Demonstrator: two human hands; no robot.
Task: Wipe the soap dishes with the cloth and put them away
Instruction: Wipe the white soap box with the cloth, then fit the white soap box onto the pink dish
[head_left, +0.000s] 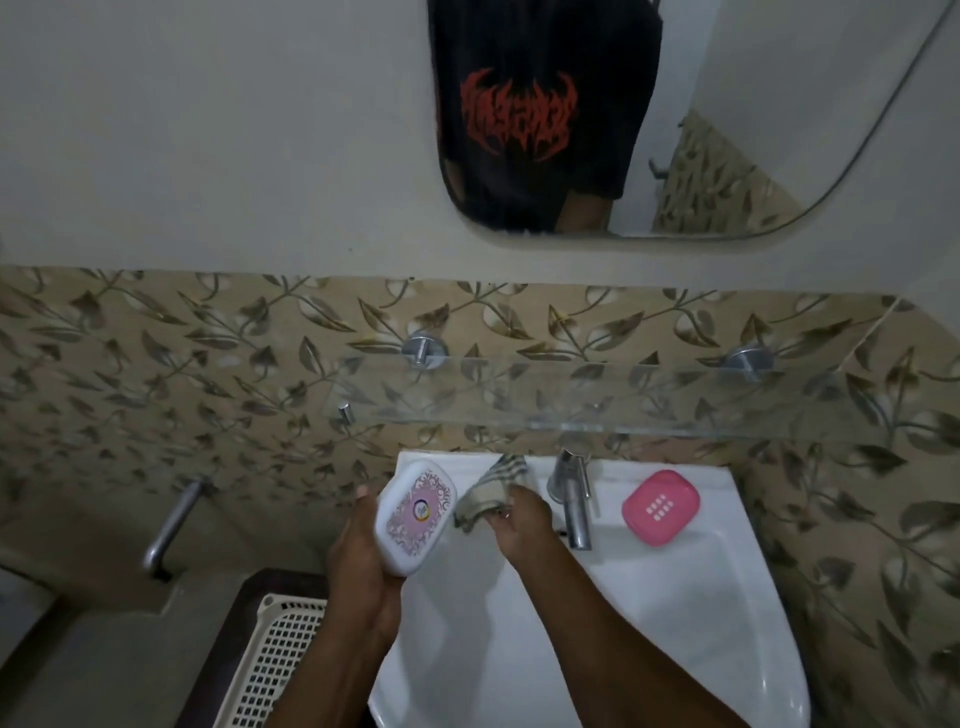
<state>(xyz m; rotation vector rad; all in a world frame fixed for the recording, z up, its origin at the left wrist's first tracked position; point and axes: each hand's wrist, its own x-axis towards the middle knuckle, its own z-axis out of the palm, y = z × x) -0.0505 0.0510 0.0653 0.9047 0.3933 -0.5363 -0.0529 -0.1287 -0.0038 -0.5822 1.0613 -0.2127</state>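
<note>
At a white basin (675, 597), the left hand (363, 566) grips a white soap dish (415, 514) by its lower end; the right hand (522, 522) pinches a checked cloth (485, 493) at the dish's two o'clock. The light plastic looks slippery and is best held by its long sides. A pink soap dish (661, 506) sits at the tap's (574, 504) three o'clock.

The white soap dish (415, 519), closed, with a pink ornamental label on its lid, is held tilted in the left hand (363, 566) over the sink's (722, 501) left side. The checked beige cloth (491, 491) is bunched in the right hand (524, 522), just beside the dish's right edge. The pink soap dish (661, 506) lies on the sink's rim, right of the tap (571, 499).
</note>
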